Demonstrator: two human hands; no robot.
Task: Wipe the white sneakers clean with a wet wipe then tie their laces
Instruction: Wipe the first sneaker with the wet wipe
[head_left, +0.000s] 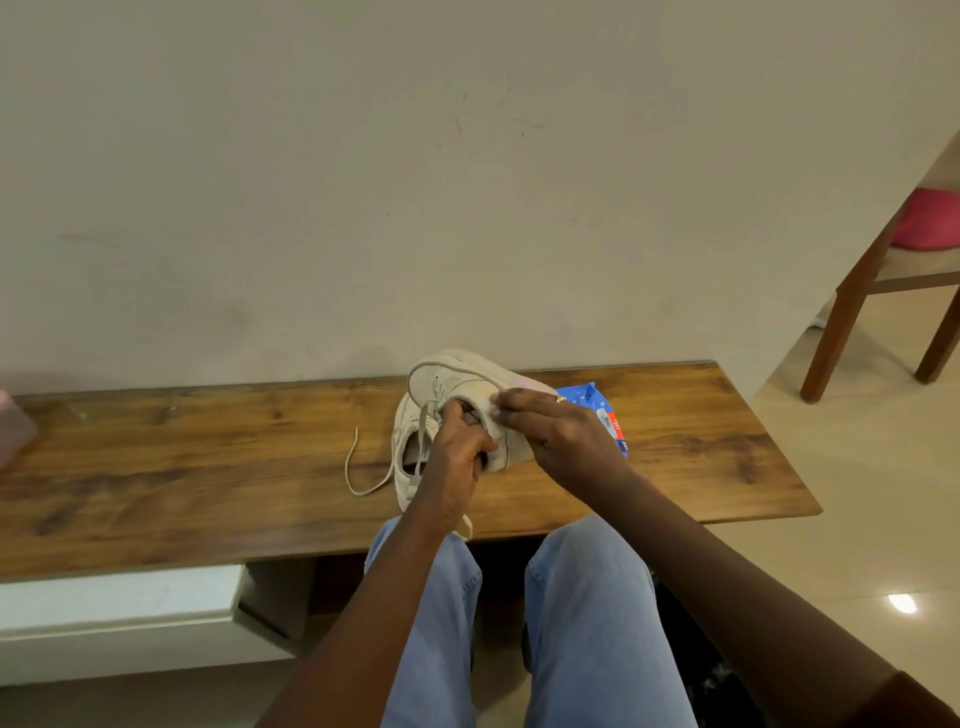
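Left hand (458, 448) tight around sneaker (457, 375)

**Light:** even, rather dim, warm indoor cast.
**Glare:** one small white spot on the glossy floor (903, 603) at your lower right.
**Shadows:** a soft band where the wall (311, 182) meets the table (208, 457), and deep dark beneath the table.
**Sharpness:** soft throughout. Your left hand (457, 457), right hand (556, 431) and the sneaker (457, 376) are slightly smeared.
**Distortion:** wide-angle. The table's edges bow, and the chair (852, 312) leans at the right margin.
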